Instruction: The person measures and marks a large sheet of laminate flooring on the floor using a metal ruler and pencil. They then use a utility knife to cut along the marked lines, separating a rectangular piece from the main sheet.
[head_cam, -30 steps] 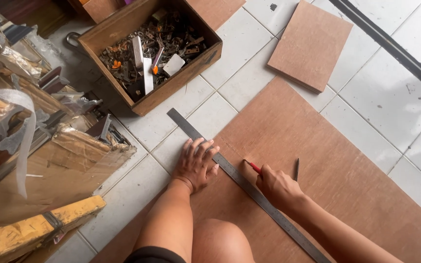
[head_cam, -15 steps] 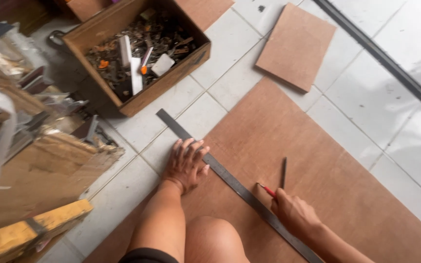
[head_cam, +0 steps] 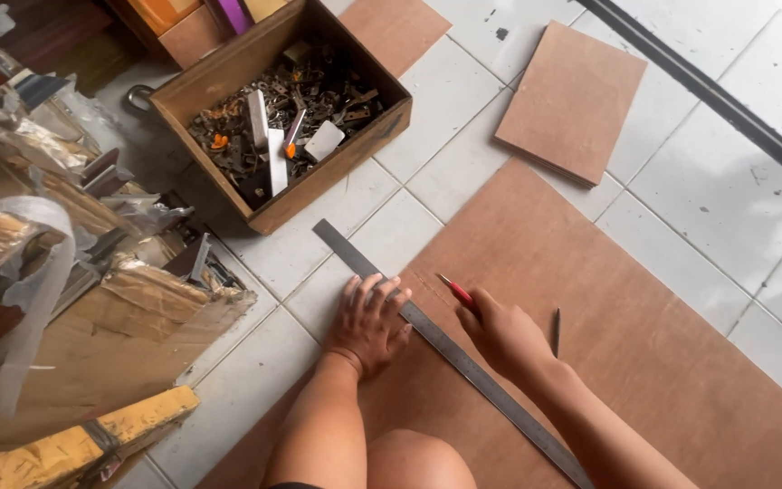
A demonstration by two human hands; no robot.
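On my far left I see wrapped bundles point(head_cam: 65, 299) crowding the floor, with a wooden box point(head_cam: 337, 172) of metal scrap just above them. My left hand point(head_cam: 368, 321) lies flat, fingers spread, pressing the steel ruler point(head_cam: 463, 362) onto the large plywood sheet point(head_cam: 644, 344). Just across the ruler, my right hand point(head_cam: 504, 335) pinches a red pencil point(head_cam: 457, 292), tip near the ruler's edge. A dark nail point(head_cam: 556, 330) lies beside it. A small board point(head_cam: 572, 100) sits on tiles upper right, well apart.

1. The large board point(head_cam: 644, 362) is reddish-brown.
2. The ruler point(head_cam: 463, 362) is dull grey steel.
3. The knife point(head_cam: 457, 292) is red.
4. The floor tiles point(head_cam: 708, 190) are white with dark specks.
5. The open box point(head_cam: 319, 186) is brown wood.
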